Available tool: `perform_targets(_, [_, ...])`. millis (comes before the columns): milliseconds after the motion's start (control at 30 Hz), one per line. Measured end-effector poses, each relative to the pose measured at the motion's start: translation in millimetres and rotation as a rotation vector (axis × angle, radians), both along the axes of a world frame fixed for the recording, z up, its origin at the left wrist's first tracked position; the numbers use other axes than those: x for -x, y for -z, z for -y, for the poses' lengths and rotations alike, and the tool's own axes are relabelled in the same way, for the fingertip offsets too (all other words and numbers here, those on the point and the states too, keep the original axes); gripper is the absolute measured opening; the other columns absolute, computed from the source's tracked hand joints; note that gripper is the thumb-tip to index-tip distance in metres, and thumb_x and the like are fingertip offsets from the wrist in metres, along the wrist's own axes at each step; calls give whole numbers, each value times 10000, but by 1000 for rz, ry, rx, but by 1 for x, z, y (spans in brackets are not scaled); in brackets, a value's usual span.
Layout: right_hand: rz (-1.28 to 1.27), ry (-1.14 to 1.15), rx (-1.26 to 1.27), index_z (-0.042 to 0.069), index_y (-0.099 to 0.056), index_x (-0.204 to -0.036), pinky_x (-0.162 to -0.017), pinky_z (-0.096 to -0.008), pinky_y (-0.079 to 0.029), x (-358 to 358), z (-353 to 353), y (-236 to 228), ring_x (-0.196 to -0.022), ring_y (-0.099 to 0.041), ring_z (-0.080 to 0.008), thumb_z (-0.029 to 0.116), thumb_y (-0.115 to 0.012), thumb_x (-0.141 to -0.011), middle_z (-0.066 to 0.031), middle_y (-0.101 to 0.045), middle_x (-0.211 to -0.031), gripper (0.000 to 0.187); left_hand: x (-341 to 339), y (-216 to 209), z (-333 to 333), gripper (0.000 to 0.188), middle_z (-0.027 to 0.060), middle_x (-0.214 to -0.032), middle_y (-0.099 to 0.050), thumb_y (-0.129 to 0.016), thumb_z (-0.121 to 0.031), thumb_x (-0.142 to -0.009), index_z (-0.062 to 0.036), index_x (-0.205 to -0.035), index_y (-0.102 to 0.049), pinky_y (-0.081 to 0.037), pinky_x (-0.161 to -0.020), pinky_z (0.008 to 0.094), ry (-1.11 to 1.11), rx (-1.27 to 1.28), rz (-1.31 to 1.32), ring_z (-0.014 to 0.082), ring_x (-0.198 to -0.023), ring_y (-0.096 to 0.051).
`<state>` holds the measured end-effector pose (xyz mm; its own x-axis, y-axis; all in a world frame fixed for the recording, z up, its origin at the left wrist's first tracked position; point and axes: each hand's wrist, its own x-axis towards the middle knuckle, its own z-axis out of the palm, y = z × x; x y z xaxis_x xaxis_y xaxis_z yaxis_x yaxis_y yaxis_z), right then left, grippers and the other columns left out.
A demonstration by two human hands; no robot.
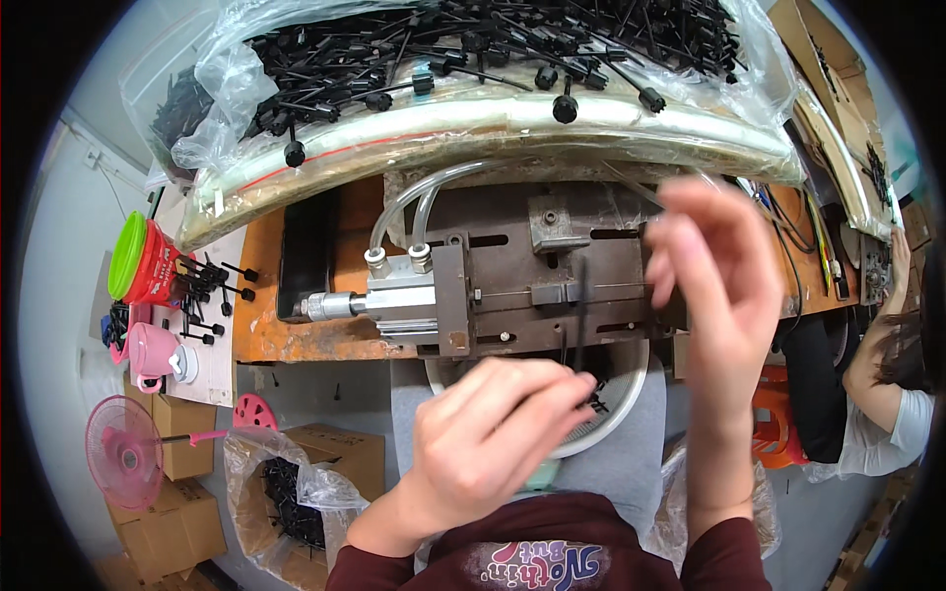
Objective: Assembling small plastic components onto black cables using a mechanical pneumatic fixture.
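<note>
My left hand [483,428] is closed in a pinch in front of the metal fixture. From its fingertips a thin black rod [580,310], blurred by motion, stands up across the fixture's bed. Raised at the right end of the fixture is my right hand [714,266], its fingers loosely curled and smeared, so I cannot make out whether it holds anything. Between the hands lies the dark fixture plate [507,266] with a small steel block [555,294] on a thin rod. A silver air cylinder [404,307] with clear hoses is mounted on its left.
Behind the fixture, a plastic-lined tray [493,133] is heaped with black rods with wide heads [473,44]. A white-rimmed basin [639,389] sits in my lap below the table edge. At left are a red bucket [158,271] and pink fan [125,451]. A co-worker [882,374] sits at right.
</note>
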<state>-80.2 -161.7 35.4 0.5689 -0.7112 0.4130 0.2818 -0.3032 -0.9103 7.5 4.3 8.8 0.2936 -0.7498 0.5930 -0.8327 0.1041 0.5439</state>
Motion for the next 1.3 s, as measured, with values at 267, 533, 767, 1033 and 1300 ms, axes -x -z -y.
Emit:
perform_targets(267, [-904,361,879,-5,-628,-1114,-915,-371,-484,-101,79,-63,-1028,-602,-278,229,-742,-750,-158,-661,-1054,448,3,29,18,259,147,-1139,-679,-786,-69,-672,-9,-903,-682,-544,-695,313,-133,-73,173,245,-836,-675])
perform_targets(533, [-858,174,1270,-34,-579,-1181,-833,-369,-536,-118,153,-44,-930,-666,-287,272,-610,-799,-194,-628,-1069,491,4,24,24,250,145,-1167,-674,-782,-100,-687,-14,-898,-678,-524,-656,290,-120,-126,233,198,-700,-662])
perform_targets(767, [-918,188,1255,-40,-541,-1115,-843,-399,-509,-101,158,-46,-924,-642,-348,222,-562,-851,-208,-622,-1026,372,7,28,25,244,147,-1172,-672,-783,-102,-691,-15,-892,-678,-513,-629,278,-142,-156,219,193,-656,-656])
perform_targets(1033, [-1103,25,1003,-4,-548,-1054,-764,-409,-493,-91,147,-68,-843,-621,-329,148,-546,-858,-195,-634,-954,248,4,29,22,241,146,-1182,-667,-779,-85,-698,-10,-901,-673,-513,-618,278,-136,-159,233,191,-656,-658])
perform_targets(1300, [-836,-1,471,94,-642,-1104,-523,-212,-293,-47,127,-91,-581,-377,-31,232,-529,-936,56,-502,-751,244,5,15,10,302,138,-1152,-680,-807,-139,-701,-15,-944,-678,-519,-597,272,-8,-149,139,176,-656,-656])
